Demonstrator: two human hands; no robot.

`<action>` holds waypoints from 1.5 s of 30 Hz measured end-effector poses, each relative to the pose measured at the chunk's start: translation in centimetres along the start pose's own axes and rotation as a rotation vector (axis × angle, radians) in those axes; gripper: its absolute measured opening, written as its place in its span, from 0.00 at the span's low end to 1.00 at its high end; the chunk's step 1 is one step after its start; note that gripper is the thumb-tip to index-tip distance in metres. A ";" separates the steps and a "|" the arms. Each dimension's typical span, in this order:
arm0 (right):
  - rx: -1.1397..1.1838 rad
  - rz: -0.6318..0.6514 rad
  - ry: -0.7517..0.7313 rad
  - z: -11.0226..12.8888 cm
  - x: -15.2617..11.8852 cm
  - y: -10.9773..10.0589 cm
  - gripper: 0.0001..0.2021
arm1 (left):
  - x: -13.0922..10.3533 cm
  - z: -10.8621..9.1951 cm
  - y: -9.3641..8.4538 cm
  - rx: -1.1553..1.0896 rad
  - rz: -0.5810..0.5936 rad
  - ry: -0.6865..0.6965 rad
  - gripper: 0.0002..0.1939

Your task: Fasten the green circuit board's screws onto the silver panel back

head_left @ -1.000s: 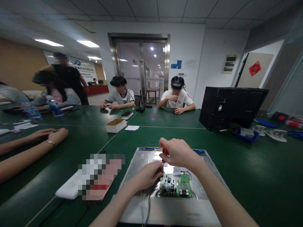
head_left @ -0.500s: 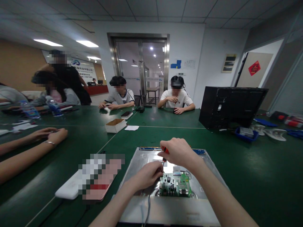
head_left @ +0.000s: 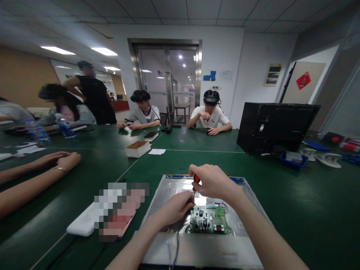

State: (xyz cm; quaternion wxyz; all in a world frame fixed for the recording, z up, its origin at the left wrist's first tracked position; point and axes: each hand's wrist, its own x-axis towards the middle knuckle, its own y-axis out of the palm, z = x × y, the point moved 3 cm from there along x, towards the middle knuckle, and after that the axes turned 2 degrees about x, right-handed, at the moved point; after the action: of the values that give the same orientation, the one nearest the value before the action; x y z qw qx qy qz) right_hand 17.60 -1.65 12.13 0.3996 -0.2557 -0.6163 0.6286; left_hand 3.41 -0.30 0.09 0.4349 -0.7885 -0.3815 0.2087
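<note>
A flat metal panel lies in front of me, with a green circuit board on it. My right hand is closed around the red and black handle of a screwdriver, held upright over the board's upper left corner. Beside the screwdriver's shaft, my left hand rests low with its fingers pressed together at that corner; what they hold, if anything, is hidden. A grey cable runs from near the board toward the panel's front edge.
Left of the panel lie a white object and a pink phone. A small open box stands farther back. A black monitor and a blue tray are at the right. Another person's hands are at the left.
My right hand's fingers have shifted slightly around the screwdriver handle. My left hand is nearly unchanged. In the background, the standing person has moved a little to the right.
</note>
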 end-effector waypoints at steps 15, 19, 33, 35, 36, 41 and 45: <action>-0.099 -0.023 0.039 -0.1 0.4 0.3 0.09 | 0.0 0.0 -0.1 0.005 -0.017 0.014 0.05; -0.112 -0.023 0.056 -0.1 0.5 0.3 0.09 | -0.1 0.1 0.0 0.009 -0.024 0.025 0.06; -0.006 0.005 -0.009 -0.3 0.0 0.2 0.09 | -0.2 0.1 -0.3 -0.011 -0.003 0.022 0.04; -0.007 0.006 -0.004 -0.3 0.0 0.1 0.09 | -0.2 0.0 -0.4 -0.013 -0.001 0.017 0.05; -0.007 0.004 -0.004 -0.3 0.0 0.1 0.09 | -0.2 0.0 -0.4 -0.016 -0.001 0.018 0.05; -0.001 0.002 -0.013 -0.2 0.0 0.1 0.09 | -0.1 0.3 0.0 -0.027 -0.001 0.026 0.06; -0.027 -0.017 -0.016 -0.3 0.1 0.2 0.08 | -0.1 0.6 0.2 -0.033 -0.006 0.022 0.07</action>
State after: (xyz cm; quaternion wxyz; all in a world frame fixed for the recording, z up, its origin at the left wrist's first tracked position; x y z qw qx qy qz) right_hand 17.75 -1.43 11.93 0.3967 -0.2509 -0.6302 0.6185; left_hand 3.01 -0.08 -0.40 0.4268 -0.7967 -0.3824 0.1921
